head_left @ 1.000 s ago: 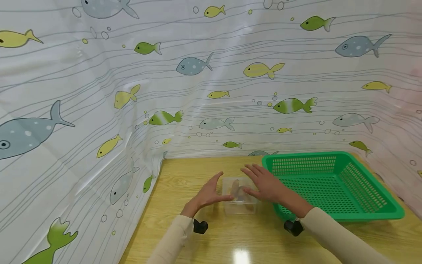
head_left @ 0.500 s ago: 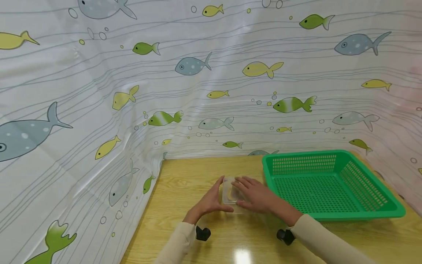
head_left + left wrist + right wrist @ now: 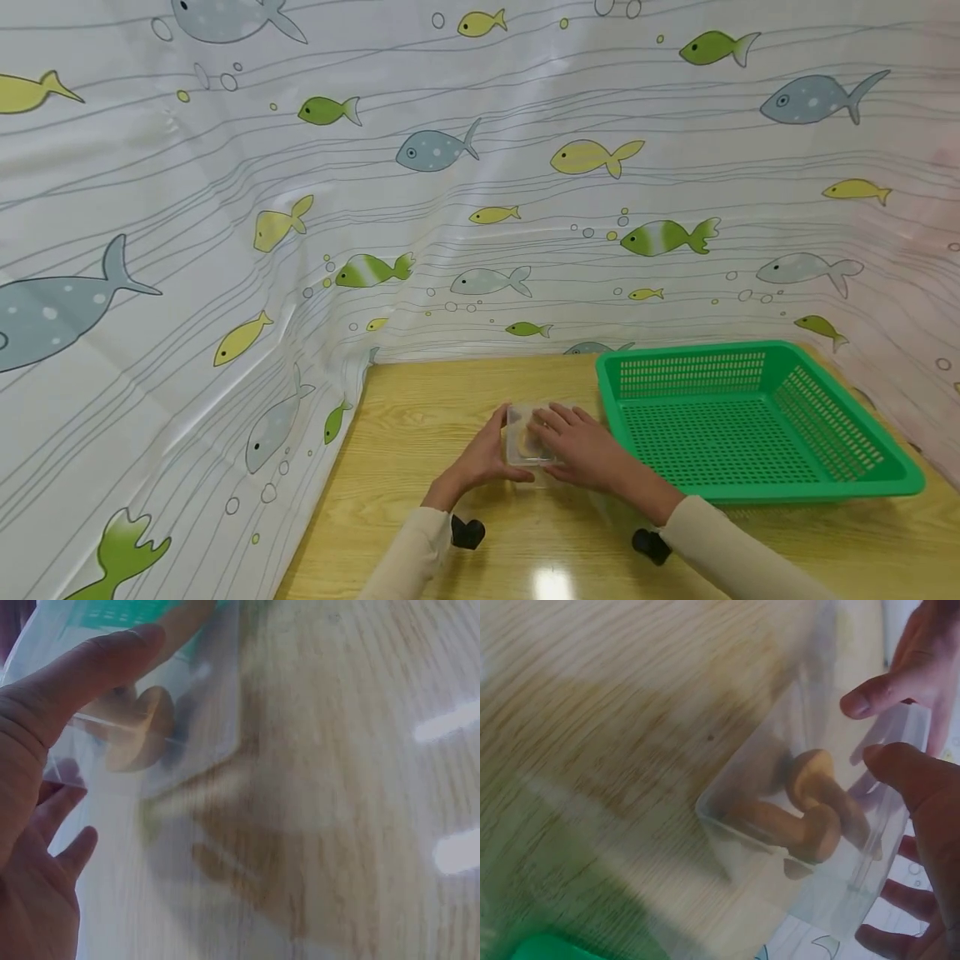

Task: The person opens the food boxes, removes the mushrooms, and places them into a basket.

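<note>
1. A clear box (image 3: pixel 519 443) sits directly between the two hands over the tabletop (image 3: pixel 442 396); whether its base touches the wood is hard to tell.
2. The left hand (image 3: pixel 483 457) holds the box's left side in a broad C, thumb along the near side and fingers round towards the far side.
3. The right hand (image 3: pixel 583 450) holds the opposite side, its fingers reaching over the top and far side, its thumb at the near side. How firmly either presses cannot be told.
4. Neither hand is nearer: both touch the box, from opposite sides. The right hand hides much of the top, so which way the long axis runs is unclear.
5. Inside, brown mushroom-shaped pieces (image 3: pixel 814 780) show through the plastic; the right wrist view makes out two, their caps close together and their stems pointing different ways.
6. A green basket (image 3: pixel 787 490) stands on the tabletop to the right of the box, apart from it; the right hand is the closer one to it.
7. Behind and to the left hangs a fish-printed sheet (image 3: pixel 525 187).
</note>
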`<state>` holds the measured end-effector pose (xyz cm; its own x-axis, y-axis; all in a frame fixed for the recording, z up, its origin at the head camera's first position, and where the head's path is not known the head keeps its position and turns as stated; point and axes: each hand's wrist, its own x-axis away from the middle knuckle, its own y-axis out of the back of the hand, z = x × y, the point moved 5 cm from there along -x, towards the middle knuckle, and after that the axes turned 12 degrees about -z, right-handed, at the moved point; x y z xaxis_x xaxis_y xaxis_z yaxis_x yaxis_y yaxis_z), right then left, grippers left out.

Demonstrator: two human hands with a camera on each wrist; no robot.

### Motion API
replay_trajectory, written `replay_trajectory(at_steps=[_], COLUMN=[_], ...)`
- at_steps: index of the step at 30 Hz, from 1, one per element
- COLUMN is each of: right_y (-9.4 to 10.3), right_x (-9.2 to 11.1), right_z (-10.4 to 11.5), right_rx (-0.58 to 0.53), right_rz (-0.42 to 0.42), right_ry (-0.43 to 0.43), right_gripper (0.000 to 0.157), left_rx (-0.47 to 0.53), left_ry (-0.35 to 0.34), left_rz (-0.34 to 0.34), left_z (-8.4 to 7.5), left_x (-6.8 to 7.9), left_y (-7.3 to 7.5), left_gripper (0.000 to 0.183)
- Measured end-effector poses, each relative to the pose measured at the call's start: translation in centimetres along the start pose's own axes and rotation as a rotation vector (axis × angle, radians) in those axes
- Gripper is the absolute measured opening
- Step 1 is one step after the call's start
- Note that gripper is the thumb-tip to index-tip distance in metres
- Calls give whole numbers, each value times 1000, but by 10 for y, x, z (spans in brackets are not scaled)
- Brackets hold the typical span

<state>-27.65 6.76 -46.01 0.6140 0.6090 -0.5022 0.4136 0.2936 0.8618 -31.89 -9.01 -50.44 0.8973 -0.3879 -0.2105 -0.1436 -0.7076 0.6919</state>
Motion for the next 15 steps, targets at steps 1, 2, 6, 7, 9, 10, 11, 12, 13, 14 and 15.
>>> replay_trajectory(at_steps=[1,2,6,7,9,10,11,12,13,14,15], right_y=[0,1,3,3,4,4,4,3,2,1,0], right_x=[0,0,2,3,4,4,4,4,4,4,3], right_z=[1,1,5,5,6,6,7,7,7,7,8], right_rx=[16,29,64,74,100,117,134,161,186,207,230], right_rz=[-6,-10,-17,-17,-23,-26,-26,-23,-16,-11,-5], right_ry=[14,27,83,97,123,137,151,169,190,209,228], right_gripper=[65,65,63,63,63,63,63,63,62,62,61], left_rx=[7,8,1,-4,-31,-39,-43,-47,-48,-50,-53], left_ry=[-1,-5,-32,-32,-34,-30,-27,-26,-26,-30,-30], left_rz=[-1,0,2,5,1,-2,-9,-15,-19,-25,-28], left_z=[0,0,-1,-1,-1,-1,-1,-1,-1,-1,-1], left_x=[0,-1,-2,-2,-2,-2,-2,-2,-3,-3,-3], left_y=[0,0,-1,-2,-2,-2,-1,-1,0,0,1], left_gripper=[112,112,109,109,108,108,108,108,107,107,107])
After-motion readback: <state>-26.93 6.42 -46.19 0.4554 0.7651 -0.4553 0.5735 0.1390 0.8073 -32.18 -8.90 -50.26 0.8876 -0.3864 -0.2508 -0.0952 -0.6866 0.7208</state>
